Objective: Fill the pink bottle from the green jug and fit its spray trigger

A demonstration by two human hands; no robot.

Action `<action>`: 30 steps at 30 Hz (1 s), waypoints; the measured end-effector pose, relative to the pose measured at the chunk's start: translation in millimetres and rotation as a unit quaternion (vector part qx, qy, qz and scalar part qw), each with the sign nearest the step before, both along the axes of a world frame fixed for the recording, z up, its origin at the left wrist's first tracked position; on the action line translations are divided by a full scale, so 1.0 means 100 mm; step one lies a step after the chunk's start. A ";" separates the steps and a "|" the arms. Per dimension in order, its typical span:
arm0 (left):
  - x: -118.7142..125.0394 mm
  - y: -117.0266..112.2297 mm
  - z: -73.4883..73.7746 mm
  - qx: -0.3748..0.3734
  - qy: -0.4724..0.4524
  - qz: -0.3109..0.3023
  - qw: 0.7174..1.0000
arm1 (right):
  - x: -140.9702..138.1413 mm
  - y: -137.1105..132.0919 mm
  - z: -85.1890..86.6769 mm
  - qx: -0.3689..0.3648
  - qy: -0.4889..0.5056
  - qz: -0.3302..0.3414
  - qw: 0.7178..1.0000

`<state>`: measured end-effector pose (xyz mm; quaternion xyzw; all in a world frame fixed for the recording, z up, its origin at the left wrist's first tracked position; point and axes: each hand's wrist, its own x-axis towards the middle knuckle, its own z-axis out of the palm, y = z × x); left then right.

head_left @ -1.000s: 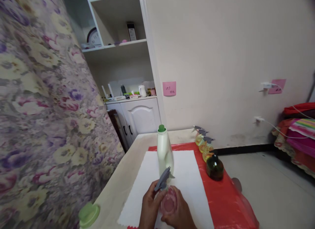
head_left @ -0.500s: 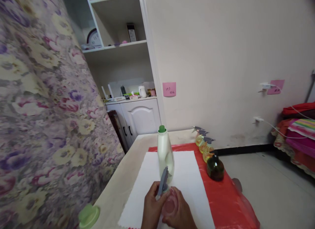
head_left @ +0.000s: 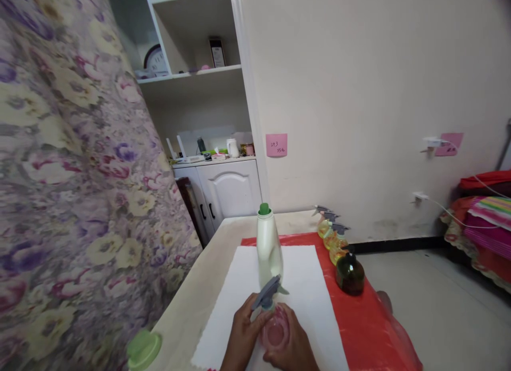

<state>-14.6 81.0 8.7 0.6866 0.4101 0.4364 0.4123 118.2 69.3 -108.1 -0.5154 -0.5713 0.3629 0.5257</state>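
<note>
Low in the head view, my right hand (head_left: 296, 343) is wrapped round the side of a small pink see-through spray bottle (head_left: 275, 334). My left hand (head_left: 244, 331) is closed at its neck, with thumb and fingers on the grey trigger sprayer head (head_left: 266, 294). The head sits at the bottle's neck; whether it is threaded tight I cannot tell. Just behind stands a pale green jug (head_left: 266, 243) with a handle and a green spout in its open mouth. Both hands are over a white sheet (head_left: 303, 286).
Yellowish spray bottles with grey heads (head_left: 329, 235) line the table's right edge, near a dark green round bottle (head_left: 350, 274) on red plastic sheeting (head_left: 361, 323). A light green cap (head_left: 144, 349) lies at the lower left. A floral curtain (head_left: 80, 200) hangs on the left.
The grey sprayer head has turned at the bottle's neck, so its nozzle now points more to the right. My left hand has shifted slightly with it; my right hand keeps its hold.
</note>
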 end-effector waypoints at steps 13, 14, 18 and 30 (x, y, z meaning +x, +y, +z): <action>-0.02 0.02 -0.21 -0.063 -0.112 0.037 0.991 | 0.00 -0.04 0.22 0.036 0.042 0.053 0.997; -0.04 -0.01 -0.17 -0.067 -0.120 0.044 0.989 | 0.00 -0.06 0.24 0.041 0.050 0.059 0.996; -0.09 -0.17 0.01 -0.083 -0.154 0.053 0.983 | 0.04 -0.19 0.22 0.032 0.108 0.124 0.986; -0.06 -0.51 0.15 -0.134 -0.267 0.012 0.954 | 0.10 -0.64 0.66 -0.070 0.346 0.203 0.913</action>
